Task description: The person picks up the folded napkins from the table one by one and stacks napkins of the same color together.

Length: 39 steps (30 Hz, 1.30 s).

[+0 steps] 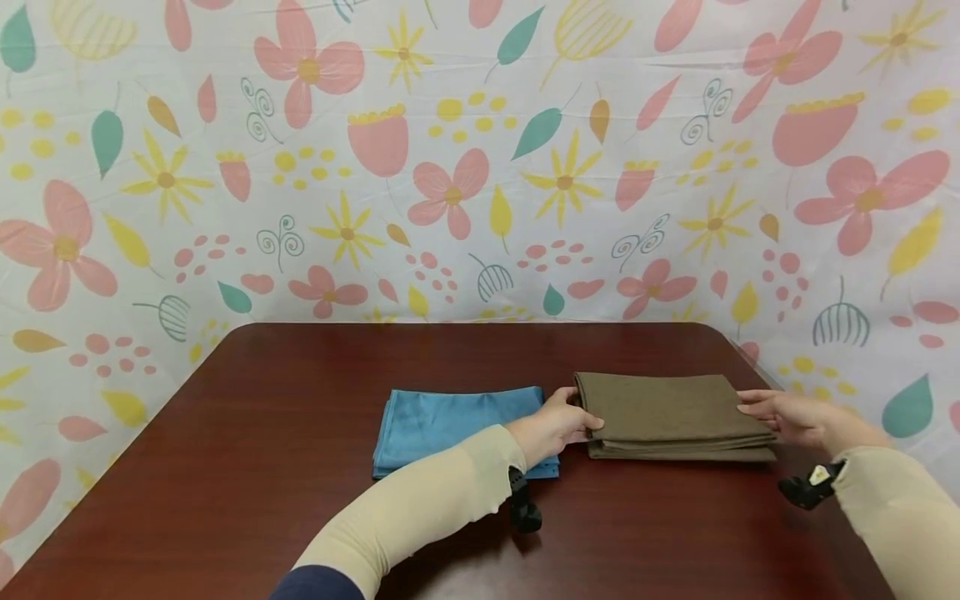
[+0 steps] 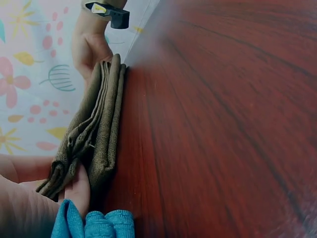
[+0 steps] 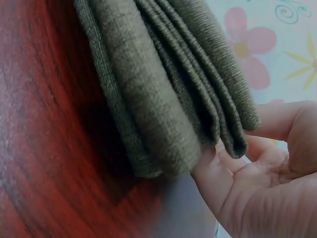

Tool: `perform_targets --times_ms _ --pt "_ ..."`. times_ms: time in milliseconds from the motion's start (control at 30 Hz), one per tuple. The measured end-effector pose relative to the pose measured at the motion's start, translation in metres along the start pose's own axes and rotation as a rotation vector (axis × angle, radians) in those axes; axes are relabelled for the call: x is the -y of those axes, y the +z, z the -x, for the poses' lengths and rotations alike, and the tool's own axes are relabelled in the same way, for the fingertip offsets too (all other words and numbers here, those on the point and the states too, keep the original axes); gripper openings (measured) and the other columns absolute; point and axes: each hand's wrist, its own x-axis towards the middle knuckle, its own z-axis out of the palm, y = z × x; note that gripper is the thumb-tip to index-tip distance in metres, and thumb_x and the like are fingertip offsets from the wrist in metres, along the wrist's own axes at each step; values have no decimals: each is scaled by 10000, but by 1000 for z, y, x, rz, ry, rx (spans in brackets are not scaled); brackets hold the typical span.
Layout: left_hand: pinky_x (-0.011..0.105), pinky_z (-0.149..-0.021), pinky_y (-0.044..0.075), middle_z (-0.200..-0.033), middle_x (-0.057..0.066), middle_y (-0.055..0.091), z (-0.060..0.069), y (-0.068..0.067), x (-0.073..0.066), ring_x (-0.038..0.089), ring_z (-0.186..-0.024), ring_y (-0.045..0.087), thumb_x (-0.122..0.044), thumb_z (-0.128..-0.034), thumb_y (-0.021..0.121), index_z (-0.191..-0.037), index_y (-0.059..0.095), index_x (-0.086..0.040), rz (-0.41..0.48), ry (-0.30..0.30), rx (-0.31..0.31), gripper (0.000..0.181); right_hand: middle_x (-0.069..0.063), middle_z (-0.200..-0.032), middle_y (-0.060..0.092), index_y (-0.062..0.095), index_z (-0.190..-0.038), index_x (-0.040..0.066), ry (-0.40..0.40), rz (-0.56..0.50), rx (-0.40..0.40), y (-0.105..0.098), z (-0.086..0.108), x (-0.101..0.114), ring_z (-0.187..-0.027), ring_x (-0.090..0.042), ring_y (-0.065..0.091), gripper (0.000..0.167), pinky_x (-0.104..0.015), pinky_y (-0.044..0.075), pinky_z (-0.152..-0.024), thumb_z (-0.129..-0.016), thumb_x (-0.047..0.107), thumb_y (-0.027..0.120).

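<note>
A folded brown cloth (image 1: 660, 408), several layers thick, lies at the right of the table. My left hand (image 1: 553, 425) grips its left end, thumb on top and fingers tucked under the upper layers, as the left wrist view shows. At the opposite end my right hand (image 1: 806, 419) holds the cloth's edge; in the right wrist view its fingers (image 3: 213, 173) reach beneath the upper folds. Just left of the brown cloth is a folded blue cloth (image 1: 450, 425), partly hidden behind my left hand and forearm.
Both cloths rest on a dark reddish wooden table (image 1: 225, 467) with rounded far corners. Behind it hangs a white sheet (image 1: 465, 275) printed with flowers and leaves. A black strap (image 1: 522, 500) is on my left wrist, another (image 1: 810, 486) on my right.
</note>
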Motion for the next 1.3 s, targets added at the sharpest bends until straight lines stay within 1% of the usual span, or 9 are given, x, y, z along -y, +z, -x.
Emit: perform_targets --times_ms 200,500,667,833,900,1000,1067,1167,1300 --pt "467 -976 511 -1430 259 411 1 -2 0 406 -1213 546 124 -842 657 -1489 326 -89 -28 -20 1 758 -376 -1484 -198 -94 -1460 -150 -2 94 -3 -1 0 2 -1333 -609 -170 745 -756 85 -1074 -1048 214 410" --pt "481 -949 523 -1380 269 443 2 -3 -2 438 -1213 526 117 -862 636 -1482 332 -89 -60 -45 -36 720 -403 -1508 11 52 -1459 -153 -12 219 -46 4 4 7 -1351 -627 40 686 -656 386 -1001 -1041 237 431" --pt "490 -919 537 -1408 273 411 1 -2 -3 447 -1240 499 123 -868 624 -1477 342 -103 -40 -53 -49 708 -396 -1510 -7 40 -1468 -153 -4 221 -49 5 3 7 -1356 -614 42 720 -656 390 -999 -1041 268 438" --pt "483 -865 563 -1434 270 375 0 1 0 447 -1217 513 131 -873 611 -1475 353 -123 -9 -44 -60 703 -397 -1506 126 72 -1463 -160 -11 201 -76 4 0 2 -1357 -580 206 716 -586 444 -985 -1037 274 451" --pt "484 -854 567 -1437 272 366 0 2 1 450 -1227 502 139 -873 603 -1476 348 -120 2 -35 -54 704 -388 -1467 256 90 -1456 -170 -26 192 -91 5 -2 0 -1310 -517 358 696 -541 473 -974 -1039 259 446" --pt "485 -838 572 -1436 274 361 1 4 3 452 -1255 478 146 -876 593 -1475 339 -114 12 -26 -47 701 -378 -1459 280 111 -1452 -182 -48 197 -91 5 -1 -3 -1272 -447 414 673 -487 487 -945 -1045 244 436" --pt "485 -830 575 -1431 278 363 2 5 3 454 -1265 467 145 -880 587 -1476 336 -114 19 -25 -46 697 -282 -1412 412 141 -1449 -182 -58 193 -105 5 -1 -4 -1164 -273 516 660 -430 502 -911 -1042 238 446" --pt "488 -826 575 -1429 292 361 2 5 1 471 -1273 454 130 -891 584 -1477 335 -113 29 -29 -52 682 -143 -1337 503 145 -1443 -189 -67 180 -106 4 -1 -4 -1006 -84 516 658 -347 502 -870 -1037 225 457" --pt "506 -853 565 -1431 302 361 1 3 -3 492 -1272 449 96 -908 588 -1485 318 -103 15 -38 -36 667 -135 -1313 505 93 -1441 -200 -60 181 -105 6 -2 0 -883 -67 509 678 -334 494 -855 -1034 205 453"
